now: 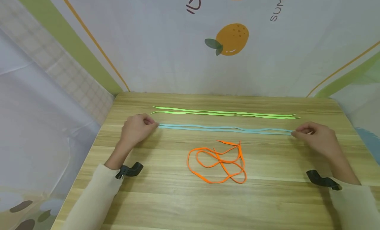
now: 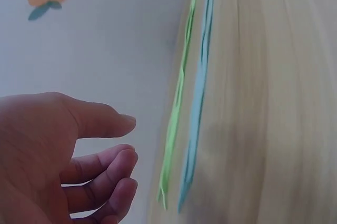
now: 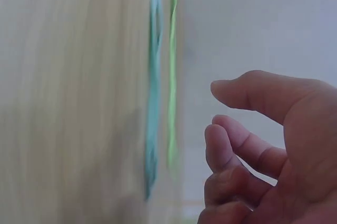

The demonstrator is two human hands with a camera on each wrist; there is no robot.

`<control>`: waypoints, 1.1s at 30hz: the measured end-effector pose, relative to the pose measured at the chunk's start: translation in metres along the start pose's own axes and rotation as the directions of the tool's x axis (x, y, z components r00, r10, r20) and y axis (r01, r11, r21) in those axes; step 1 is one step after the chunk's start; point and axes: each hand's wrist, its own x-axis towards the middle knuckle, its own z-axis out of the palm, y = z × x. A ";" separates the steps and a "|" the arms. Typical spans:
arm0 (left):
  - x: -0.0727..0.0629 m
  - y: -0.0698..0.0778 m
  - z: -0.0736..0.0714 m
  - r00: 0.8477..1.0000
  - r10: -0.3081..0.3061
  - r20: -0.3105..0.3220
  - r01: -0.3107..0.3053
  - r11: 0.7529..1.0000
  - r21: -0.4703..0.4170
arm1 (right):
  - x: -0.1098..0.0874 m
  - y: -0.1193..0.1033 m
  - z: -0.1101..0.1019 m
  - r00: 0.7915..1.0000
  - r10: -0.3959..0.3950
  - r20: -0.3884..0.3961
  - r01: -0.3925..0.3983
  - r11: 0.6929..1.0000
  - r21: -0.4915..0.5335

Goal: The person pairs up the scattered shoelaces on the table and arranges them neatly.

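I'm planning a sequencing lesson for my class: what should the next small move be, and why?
Probably bring the right hand to a loose tip of the orange lacing. It lies in overlapping loops, while the green strands and blue strands stretch nearly straight; the right wrist view shows that hand gripping nothing.

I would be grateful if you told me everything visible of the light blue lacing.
The light blue lacing looks like flat, soft fabric: two slim, slightly wavy strands side by side. Whether it is one lace doubled or two, I cannot tell. It lies stretched out across the wooden table, between the green laces beyond and the looped orange lace nearer. The left hand and right hand are by its ends; the wrist views show their fingers clear of it.
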 end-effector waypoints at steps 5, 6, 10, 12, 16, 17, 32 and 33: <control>-0.007 0.023 0.006 0.998 0.055 0.019 -0.055 0.998 -0.014 | -0.003 -0.033 0.013 0.998 -0.065 0.008 0.065 0.997 0.028; -0.008 0.028 0.008 0.998 0.066 0.024 -0.066 0.998 -0.016 | -0.005 -0.040 0.015 0.997 -0.075 0.016 0.074 0.997 0.035; -0.015 0.045 0.013 0.994 0.098 0.045 -0.097 0.995 -0.038 | -0.009 -0.065 0.024 0.992 -0.117 0.043 0.114 0.991 0.064; -0.019 0.053 0.017 0.992 0.117 0.057 -0.114 0.992 -0.050 | -0.011 -0.075 0.030 0.988 -0.147 0.049 0.143 0.987 0.070; -0.024 0.069 0.025 0.981 0.172 0.089 -0.166 0.983 -0.072 | -0.013 -0.093 0.042 0.974 -0.217 0.065 0.212 0.974 0.074; -0.026 0.073 0.027 0.978 0.187 0.097 -0.181 0.981 -0.076 | -0.013 -0.097 0.045 0.970 -0.233 0.072 0.227 0.971 0.076; -0.035 0.104 0.078 0.869 0.435 0.235 -0.444 0.896 -0.014 | -0.016 -0.148 0.089 0.823 -0.448 0.349 0.410 0.894 0.179; -0.036 0.105 0.081 0.864 0.438 0.246 -0.450 0.893 -0.011 | -0.017 -0.150 0.092 0.813 -0.458 0.360 0.421 0.889 0.181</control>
